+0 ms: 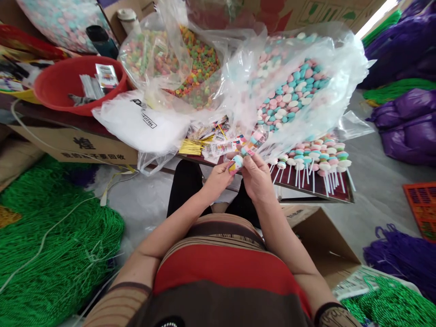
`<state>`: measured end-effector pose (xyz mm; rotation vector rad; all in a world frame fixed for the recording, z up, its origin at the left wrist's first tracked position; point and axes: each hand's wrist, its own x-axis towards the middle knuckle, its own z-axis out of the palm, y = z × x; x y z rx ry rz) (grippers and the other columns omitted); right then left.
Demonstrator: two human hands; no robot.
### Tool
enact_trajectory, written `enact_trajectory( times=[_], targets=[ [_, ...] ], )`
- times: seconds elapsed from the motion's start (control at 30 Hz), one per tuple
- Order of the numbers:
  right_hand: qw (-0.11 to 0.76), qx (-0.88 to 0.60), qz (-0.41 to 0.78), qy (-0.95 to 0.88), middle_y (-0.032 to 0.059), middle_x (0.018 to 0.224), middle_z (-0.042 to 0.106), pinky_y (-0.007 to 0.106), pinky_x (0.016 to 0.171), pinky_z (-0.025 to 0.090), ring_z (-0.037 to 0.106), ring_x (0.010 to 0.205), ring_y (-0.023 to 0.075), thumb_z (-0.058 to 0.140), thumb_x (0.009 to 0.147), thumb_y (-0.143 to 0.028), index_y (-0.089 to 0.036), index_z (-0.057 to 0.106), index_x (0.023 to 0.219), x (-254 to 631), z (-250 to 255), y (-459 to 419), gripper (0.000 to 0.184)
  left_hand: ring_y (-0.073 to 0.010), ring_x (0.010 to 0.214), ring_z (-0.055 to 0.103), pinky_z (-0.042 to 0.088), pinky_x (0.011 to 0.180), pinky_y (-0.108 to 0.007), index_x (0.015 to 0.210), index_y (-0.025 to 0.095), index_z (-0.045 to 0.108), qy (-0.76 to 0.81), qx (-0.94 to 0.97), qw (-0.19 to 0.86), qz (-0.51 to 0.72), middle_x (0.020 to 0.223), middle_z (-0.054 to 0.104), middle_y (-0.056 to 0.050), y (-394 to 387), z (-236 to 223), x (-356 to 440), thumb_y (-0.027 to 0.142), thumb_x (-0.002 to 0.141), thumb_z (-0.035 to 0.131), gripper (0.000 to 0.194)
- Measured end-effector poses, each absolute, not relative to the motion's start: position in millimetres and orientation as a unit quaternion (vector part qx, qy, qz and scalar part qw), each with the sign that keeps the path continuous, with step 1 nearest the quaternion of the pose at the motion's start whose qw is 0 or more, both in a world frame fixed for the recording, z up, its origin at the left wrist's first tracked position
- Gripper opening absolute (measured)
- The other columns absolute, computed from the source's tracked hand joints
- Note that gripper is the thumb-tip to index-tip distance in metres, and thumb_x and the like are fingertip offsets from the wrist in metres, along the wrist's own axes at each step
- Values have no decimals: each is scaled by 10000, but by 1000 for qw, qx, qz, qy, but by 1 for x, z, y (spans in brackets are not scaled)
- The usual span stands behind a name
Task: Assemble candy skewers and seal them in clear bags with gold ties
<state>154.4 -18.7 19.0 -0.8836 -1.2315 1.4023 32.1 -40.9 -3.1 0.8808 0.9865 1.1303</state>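
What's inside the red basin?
The red basin holds a printed card, a bundle of pale strips and a grey crumpled item. Whatever lies beneath them is covered and cannot be seen.

We read "Happy" on white plastic packaging (163, 131), "煌" and "回收" on a cardboard box (64, 144), and green handling signs on another carton (293, 16).

A red panel (225, 263) crosses the top I view by remote feed. Above the panel run tan-and-brown stripes (218, 227), then black trousers (185, 184); below it, dark brown cloth (218, 304) and a white-dotted round mark (172, 323). Flanking it: a striped right sleeve (119, 302) and a dark-cuffed, script-marked left sleeve (337, 315).
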Motion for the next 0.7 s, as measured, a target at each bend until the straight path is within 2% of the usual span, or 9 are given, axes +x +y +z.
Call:
enact_trajectory(
  times=[0.13,0.23,0.33,0.43,0.57,0.7],
  targets=[
    [542,-371,586,-474,58,1029,815,450,883,633,765,981,261,694,878,-616,-263,716,1128,152,15,-19,433,-72,426,384,313,450,-223,825,190,605,472,470,578,471,512,452,72,-43,-3,29,583,895,575,400],
    [560,-367,568,-479,53,1068,807,460,908,627,755,1040,264,669,902,-599,-273,712,1118,152,13,-16,393,-90,465,505,406,513,-221,1040,192,655,524,501,494,480,579,558,61,-45,1,25,484,936,561,324],
    [575,-372,551,-477,56,1096,802,452,944,615,736,1110,268,683,882,-617,-273,720,1096,151,13,-14,407,-100,529,571,451,589,-225,1172,223,616,543,533,415,499,679,629,53,-46,3,21,403,946,581,291],
    [571,-380,567,-455,59,1120,803,430,970,606,732,1120,260,743,833,-606,-266,726,1080,149,15,-16,421,-118,629,630,478,669,-236,1134,239,612,553,569,338,506,787,689,24,-45,3,20,377,945,601,235],
    [551,-361,608,-444,58,1171,794,388,966,603,740,1085,234,818,768,-548,-271,695,1192,144,13,-22,521,-160,836,696,506,790,-263,1027,236,626,541,606,246,529,949,740,-38,-41,2,18,361,954,587,151],
    [565,-366,601,-431,53,1129,798,383,958,605,744,1049,222,798,793,-513,-276,697,1166,142,8,-22,453,-188,955,677,519,874,-301,932,234,636,510,636,221,535,981,724,-71,-40,1,15,345,964,548,145]
  ],
)
